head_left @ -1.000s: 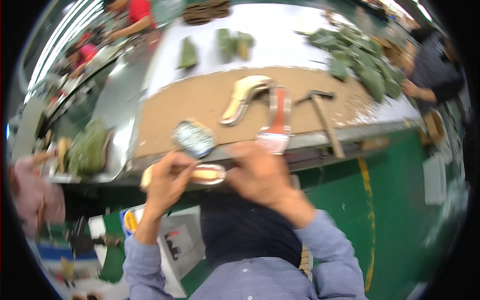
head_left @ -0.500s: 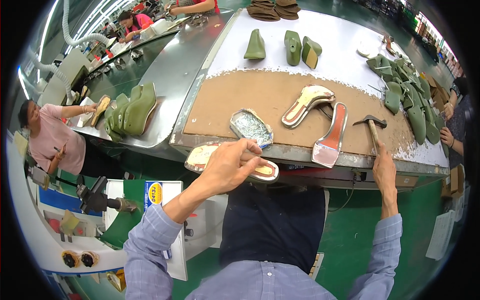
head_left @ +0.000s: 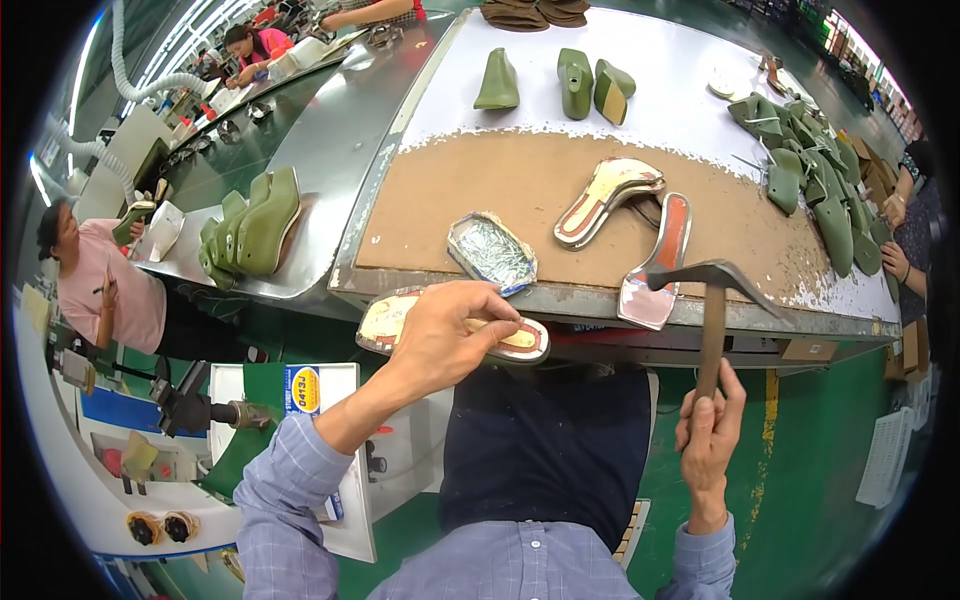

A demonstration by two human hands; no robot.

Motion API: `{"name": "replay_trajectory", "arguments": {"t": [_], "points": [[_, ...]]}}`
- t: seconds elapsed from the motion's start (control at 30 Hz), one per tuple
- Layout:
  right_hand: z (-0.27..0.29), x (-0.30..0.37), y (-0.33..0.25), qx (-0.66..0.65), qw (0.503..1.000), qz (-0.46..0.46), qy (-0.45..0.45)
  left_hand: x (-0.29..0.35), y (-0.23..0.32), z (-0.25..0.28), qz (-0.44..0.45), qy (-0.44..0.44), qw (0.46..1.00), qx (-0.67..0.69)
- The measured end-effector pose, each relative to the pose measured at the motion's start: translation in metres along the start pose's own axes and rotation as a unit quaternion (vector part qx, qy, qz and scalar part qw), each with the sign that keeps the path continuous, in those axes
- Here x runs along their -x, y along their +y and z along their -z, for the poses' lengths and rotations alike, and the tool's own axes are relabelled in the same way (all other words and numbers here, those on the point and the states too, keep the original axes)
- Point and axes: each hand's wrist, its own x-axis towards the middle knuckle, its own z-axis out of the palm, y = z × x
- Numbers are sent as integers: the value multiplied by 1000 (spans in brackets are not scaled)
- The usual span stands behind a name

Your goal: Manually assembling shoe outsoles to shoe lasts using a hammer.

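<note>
My right hand (head_left: 712,440) is wrapped round the wooden handle of a hammer (head_left: 712,335), raised with its dark head above the table edge. My left hand (head_left: 445,335) lies over a pale insole with a brown-red border (head_left: 385,318) at the near edge. Its thumb and forefinger are pinched together near the insole's right end; anything between them is too small to make out. Just beyond sits a shallow tray (head_left: 492,255) of thin silvery pieces, probably nails. Further right lie a cream insole (head_left: 608,200) and a reddish one (head_left: 655,265), partly behind the hammer head.
Green shoe lasts stand at the table's far side (head_left: 575,85), in a heap at right (head_left: 825,200) and on the metal bench at left (head_left: 258,225). Brown stacked pieces (head_left: 535,14) lie at the back. One person (head_left: 105,270) works at left, another's hand (head_left: 895,260) is at right.
My right hand has lifted the hammer off the table and brought it left and nearer to me. My left hand stays over the insole, its thumb and forefinger now closer together.
</note>
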Motion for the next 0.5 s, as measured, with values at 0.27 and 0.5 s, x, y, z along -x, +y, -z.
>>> {"name": "replay_trajectory", "arguments": {"t": [0.27,0.5], "points": [[-18,6,-9,-13,992,90,-89,2,1,-7,-58,14,986,-157],[-19,8,-23,11,987,123,-104,0,2,-8,-47,17,983,-176]]}}
